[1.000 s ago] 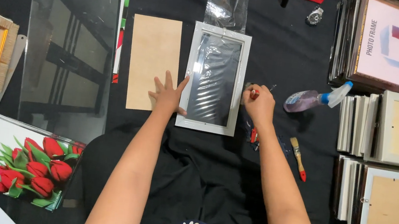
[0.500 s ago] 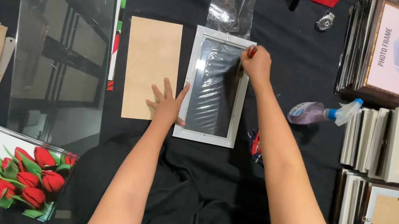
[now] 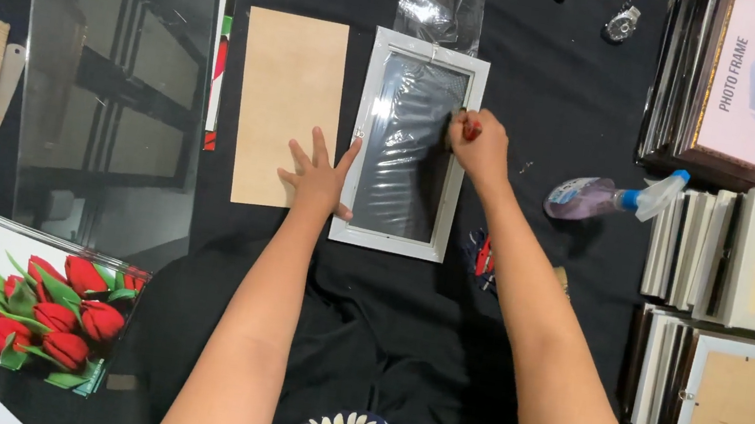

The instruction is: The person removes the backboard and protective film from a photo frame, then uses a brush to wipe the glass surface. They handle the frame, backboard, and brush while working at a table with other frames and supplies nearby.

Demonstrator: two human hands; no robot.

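Frame [image 3: 411, 148], white, lies face down on black cloth, centre, beside tan board [image 3: 289, 109]. Left hand [image 3: 322, 175] flat, fingers spread, pins left edge. Right hand [image 3: 477, 145] fingers closed around red-handled tool [image 3: 471, 129] at right edge. Judgement: keep frame pinned, short controlled strokes, avoid glass.

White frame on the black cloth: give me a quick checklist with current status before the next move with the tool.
1. White frame steadied: ok, the left hand lies flat across its left rail and the brown backing board.
2. Tool gripped: ok, the right hand is closed around a red-handled tool.
3. Tool tip placement: cannot tell, the fist hides it at the right rail's inner edge.
4. Left hand apart from the tool: ok, it sits on the opposite rail.
5. Spray bottle out of the way: ok, it lies on its side to the right, apart from the forearm.
6. Frame flat on the black cloth: ok.
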